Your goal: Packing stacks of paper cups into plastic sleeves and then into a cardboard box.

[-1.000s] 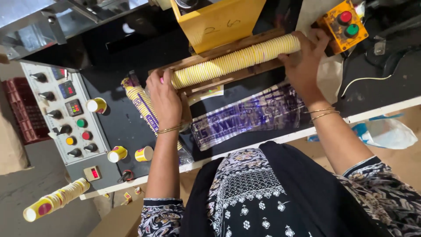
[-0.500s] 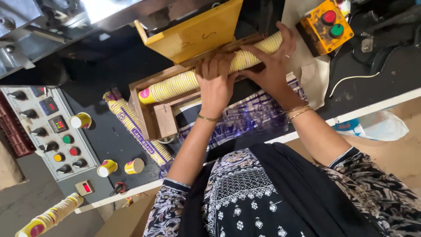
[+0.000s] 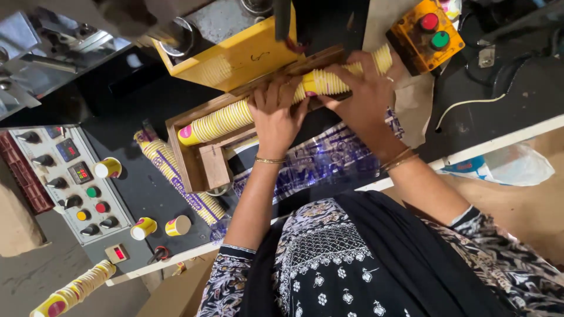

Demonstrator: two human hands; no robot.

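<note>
A long stack of yellow paper cups (image 3: 247, 114) lies on its side in a shallow wooden tray (image 3: 194, 170) near the back of the black worktop (image 3: 135, 182). Its long axis runs slantwise along the tray, from the tray's near-left corner up toward the yellow switch box (image 3: 424, 34) at the back right. The cup bottom at the lower-left end shows a pink disc.

The left hand (image 3: 276, 111) rests on the middle of the stack, fingers curled down over the cups. The right hand (image 3: 361, 94) grips the stack farther along toward the switch box, fingers wrapped around it. Both wrists wear thin bangles.

A small wooden block (image 3: 214, 166) sits inside the tray, just beside the stack. A second cup stack in a printed plastic sleeve (image 3: 176, 176) lies on the worktop to the left of the tray. A printed plastic sheet (image 3: 329, 158) lies at the worktop's front edge. 3 loose cups (image 3: 144, 228) stand near the grey control panel (image 3: 76, 188) at the left edge. A yellow guard (image 3: 235, 56) rises behind the tray.
</note>
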